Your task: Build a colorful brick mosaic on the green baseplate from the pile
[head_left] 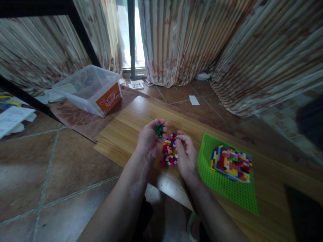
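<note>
My left hand (148,137) is cupped, palm up, around several dark green toy bricks (158,130). My right hand (187,156) pinches a small green brick (177,137) between thumb and finger. Between the two hands a loose heap of small bricks (168,149) in red, yellow, pink, white and blue lies on the wooden table (136,117). To the right of my right hand is a bright green baseplate (222,190), bearing a stacked block of many-coloured bricks (230,163).
A clear plastic bin (88,84) with an orange label stands on a brown mat left of the table. White trays (15,117) lie at the far left. A dark flat object (302,208) is at the table's right. Striped curtains (176,43) hang behind. A white paper (194,100) lies on the tiles.
</note>
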Motion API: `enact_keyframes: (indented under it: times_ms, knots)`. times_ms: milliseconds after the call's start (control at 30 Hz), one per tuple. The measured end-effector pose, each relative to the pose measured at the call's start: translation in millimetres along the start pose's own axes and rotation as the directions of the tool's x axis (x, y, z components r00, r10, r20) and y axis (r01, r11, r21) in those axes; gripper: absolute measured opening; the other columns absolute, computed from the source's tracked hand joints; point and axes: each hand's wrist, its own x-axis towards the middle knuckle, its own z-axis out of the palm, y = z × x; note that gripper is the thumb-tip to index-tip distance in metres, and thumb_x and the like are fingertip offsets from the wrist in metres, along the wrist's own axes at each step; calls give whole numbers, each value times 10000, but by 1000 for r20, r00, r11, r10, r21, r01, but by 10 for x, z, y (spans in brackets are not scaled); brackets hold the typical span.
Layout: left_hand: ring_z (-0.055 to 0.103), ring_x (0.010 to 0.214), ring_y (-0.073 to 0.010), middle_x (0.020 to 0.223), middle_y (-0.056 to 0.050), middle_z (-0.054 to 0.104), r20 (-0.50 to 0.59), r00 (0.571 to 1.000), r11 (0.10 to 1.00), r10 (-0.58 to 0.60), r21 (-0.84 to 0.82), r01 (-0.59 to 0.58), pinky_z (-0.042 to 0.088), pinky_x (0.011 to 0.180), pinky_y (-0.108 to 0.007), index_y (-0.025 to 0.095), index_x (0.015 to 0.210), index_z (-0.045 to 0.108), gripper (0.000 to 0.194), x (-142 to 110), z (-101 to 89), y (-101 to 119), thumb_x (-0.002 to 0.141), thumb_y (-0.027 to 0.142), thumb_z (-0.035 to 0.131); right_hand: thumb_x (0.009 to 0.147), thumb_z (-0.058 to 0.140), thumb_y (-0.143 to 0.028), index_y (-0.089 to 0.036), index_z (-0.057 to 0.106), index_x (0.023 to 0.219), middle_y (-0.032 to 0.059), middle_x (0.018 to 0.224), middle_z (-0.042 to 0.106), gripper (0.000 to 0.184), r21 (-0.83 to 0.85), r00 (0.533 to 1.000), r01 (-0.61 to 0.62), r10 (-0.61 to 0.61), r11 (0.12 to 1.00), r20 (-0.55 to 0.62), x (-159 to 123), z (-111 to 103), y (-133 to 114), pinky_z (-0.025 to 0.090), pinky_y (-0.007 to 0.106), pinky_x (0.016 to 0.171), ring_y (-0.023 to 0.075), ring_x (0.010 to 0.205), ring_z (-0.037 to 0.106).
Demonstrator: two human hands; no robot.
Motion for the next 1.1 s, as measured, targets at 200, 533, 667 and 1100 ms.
enact_keyframes:
  times_ms: [200,533,667,1100]
  knots:
    - [503,463,-58,611,-18,593,-7,1000,1000,7,7,-7,374,432,-146,130,704,565,168,-2,-4,16,859,129,502,890,577,-389,-209,622,959,97,1172,678,198,168,998,-59,64,984,-20,87,-109,-125,489,430,977,216,1086,644]
    - [502,468,-65,607,-15,589,-7,1000,998,-10,54,11,366,424,-156,128,705,569,164,-26,44,-34,830,81,474,716,766,-309,-205,675,803,-10,746,709,163,243,973,-74,124,967,-196,257,-645,-148,566,358,715,158,671,679]
    - [503,469,-68,608,-12,583,-10,1000,997,-9,75,10,360,421,-160,126,711,563,162,-27,78,-91,838,85,471,759,719,-374,-202,659,844,3,789,698,201,200,964,-176,209,964,-163,185,-602,30,529,352,758,174,759,681]
    - [501,467,-63,612,-13,584,-8,1000,998,-13,60,14,366,426,-154,123,713,563,175,-12,73,-69,849,80,462,860,625,-398,-213,606,937,38,983,677,201,410,959,-193,260,892,-116,-16,-173,17,497,364,880,179,930,648]
